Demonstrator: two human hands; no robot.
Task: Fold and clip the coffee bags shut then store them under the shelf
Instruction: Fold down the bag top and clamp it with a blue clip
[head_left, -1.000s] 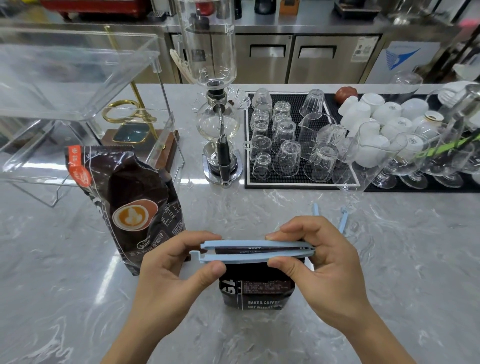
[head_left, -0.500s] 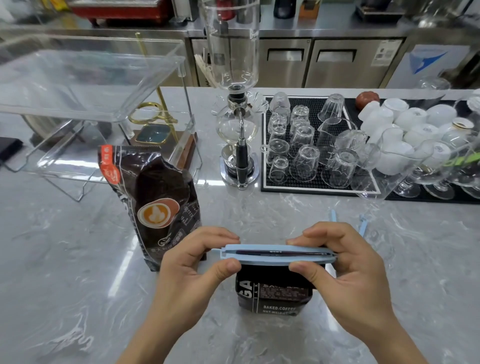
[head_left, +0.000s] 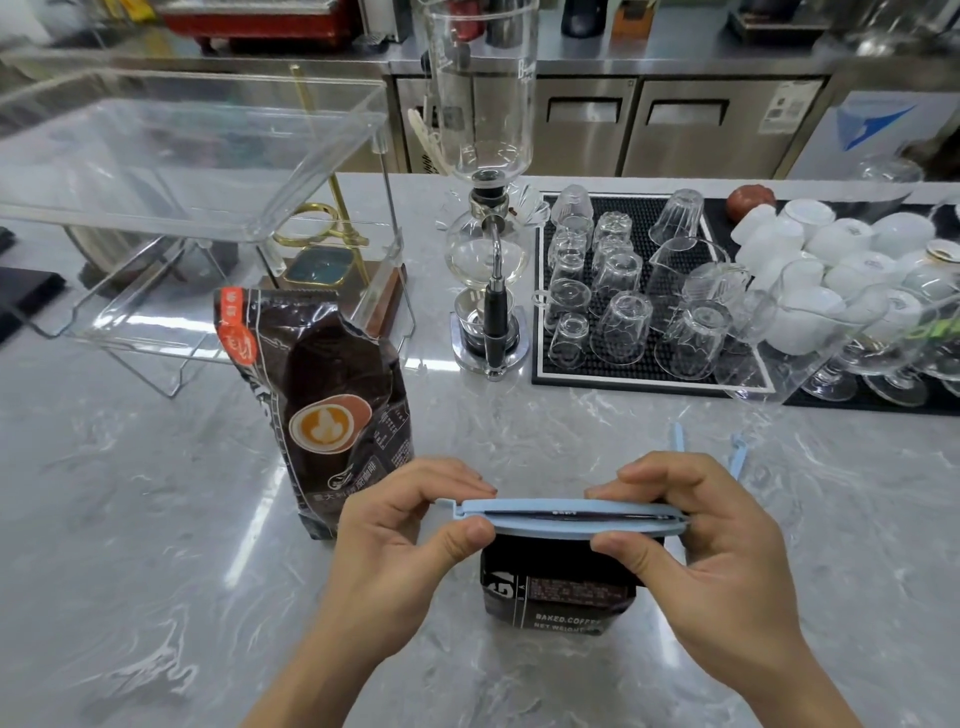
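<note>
Both hands, left hand and right hand, pinch the pale-blue plastic sealing clip atop the black foil coffee bag near the marble counter's front edge.

Open marble surface left of hands. Upright coffee bag stands before the clear shelf; siphon brewer and glasses crowd the right rear.

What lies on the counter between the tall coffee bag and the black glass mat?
In the head view, a glass siphon coffee maker stands between the tall coffee bag and the black mat.
</note>
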